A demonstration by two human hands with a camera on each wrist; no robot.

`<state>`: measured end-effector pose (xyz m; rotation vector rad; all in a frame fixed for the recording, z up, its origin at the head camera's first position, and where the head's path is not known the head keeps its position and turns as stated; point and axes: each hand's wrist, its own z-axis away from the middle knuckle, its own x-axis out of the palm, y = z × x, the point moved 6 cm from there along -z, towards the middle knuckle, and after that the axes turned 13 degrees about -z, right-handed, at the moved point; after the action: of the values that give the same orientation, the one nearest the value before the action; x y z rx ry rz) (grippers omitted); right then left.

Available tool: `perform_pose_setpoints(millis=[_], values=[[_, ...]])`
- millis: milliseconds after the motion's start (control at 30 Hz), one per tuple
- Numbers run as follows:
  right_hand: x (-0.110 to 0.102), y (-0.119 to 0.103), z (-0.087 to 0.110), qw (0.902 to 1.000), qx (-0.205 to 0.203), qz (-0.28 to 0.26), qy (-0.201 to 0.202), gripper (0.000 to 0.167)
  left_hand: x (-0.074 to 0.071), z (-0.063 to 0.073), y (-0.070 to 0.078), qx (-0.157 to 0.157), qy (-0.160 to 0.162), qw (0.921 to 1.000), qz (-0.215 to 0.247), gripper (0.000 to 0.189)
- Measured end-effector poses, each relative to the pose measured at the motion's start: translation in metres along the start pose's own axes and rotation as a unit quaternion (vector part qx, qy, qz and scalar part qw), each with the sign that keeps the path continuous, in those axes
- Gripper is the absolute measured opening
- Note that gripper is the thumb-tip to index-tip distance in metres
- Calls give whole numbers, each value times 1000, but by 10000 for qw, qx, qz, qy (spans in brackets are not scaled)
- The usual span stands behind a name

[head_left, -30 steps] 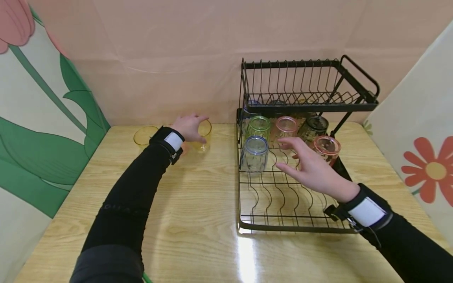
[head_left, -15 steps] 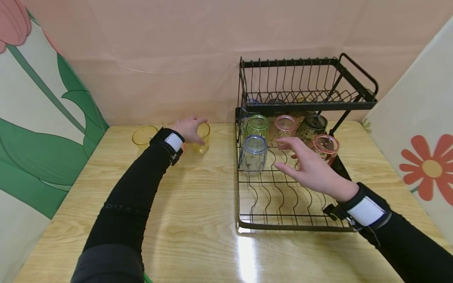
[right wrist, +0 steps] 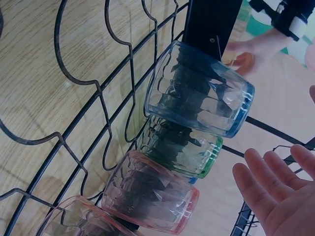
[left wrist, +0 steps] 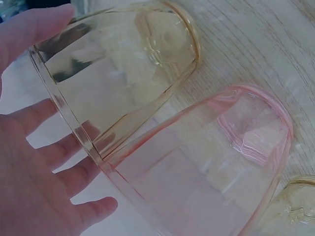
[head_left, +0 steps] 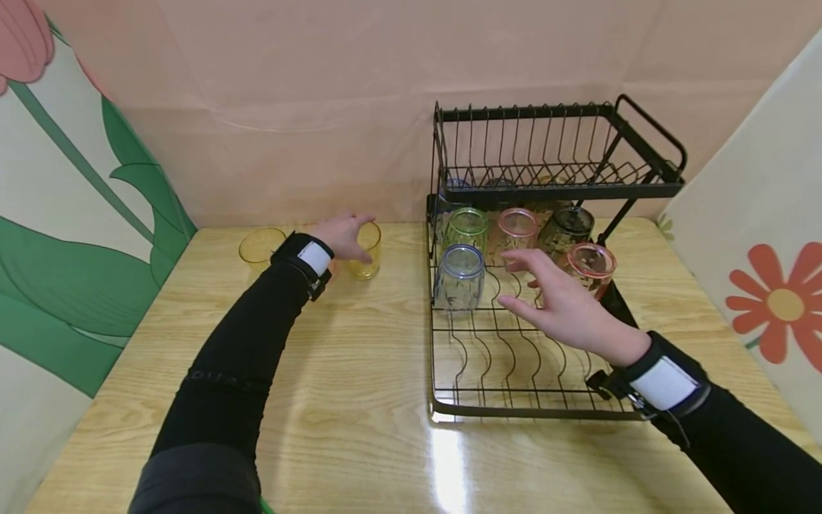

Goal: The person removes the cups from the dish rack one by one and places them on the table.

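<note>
In the head view, my left hand (head_left: pixel 340 235) is at a yellow glass (head_left: pixel 371 250) on the table's far side, fingers spread and thumb by its rim. The left wrist view has the glass (left wrist: pixel 123 54) between thumb and fingers; whether they touch it is unclear. Beside it stands a pink glass (left wrist: pixel 211 167). Over the lower tier of the dish rack (head_left: pixel 514 412), my right hand (head_left: pixel 568 303) hovers with fingers apart, holding nothing. Nearest to it are a blue glass (head_left: pixel 459 282) and a red glass (head_left: pixel 592 263), both bottom up.
Behind those two, upside-down green (head_left: pixel 469 225), pink (head_left: pixel 517 225) and dark (head_left: pixel 568 227) glasses stand on the lower tier, with more under the upper tier (head_left: pixel 559 193). Another yellow glass (head_left: pixel 260 243) is left of my left hand. A pink backdrop (head_left: pixel 308 107) closes off the back.
Both hands hold nearly the same poses throughout. The head view shifts slightly; no glass visibly moves.
</note>
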<state>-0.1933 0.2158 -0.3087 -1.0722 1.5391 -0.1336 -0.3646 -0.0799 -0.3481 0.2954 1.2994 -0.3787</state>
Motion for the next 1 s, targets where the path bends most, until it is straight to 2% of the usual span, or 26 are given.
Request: perform_pose_setpoints(millis=[100,200,367,467,633,800,1000], values=[[0,0,-1,10000,-42,5,0,63,-1,4,0,-51,-28,10000,-4,92],[1,0,-2,10000,-73,8,-12,63,-4,8,3,-34,82,9999,-57,93],[2,0,-3,10000,-39,37,-53,63,-17,18,13,272,777,9965,-140,91],[2,-1,-5,9999,-3,84,-94,63,-26,28,19,446,1164,9922,8,88],[3,-6,-10,9995,-56,241,-185,63,-35,46,30,720,1616,9835,370,87],[7,-8,-20,9982,64,455,-389,65,-34,63,37,1025,1923,9739,630,85],[12,-7,-40,9955,51,801,-505,67,-24,80,43,1167,2108,9670,827,80]])
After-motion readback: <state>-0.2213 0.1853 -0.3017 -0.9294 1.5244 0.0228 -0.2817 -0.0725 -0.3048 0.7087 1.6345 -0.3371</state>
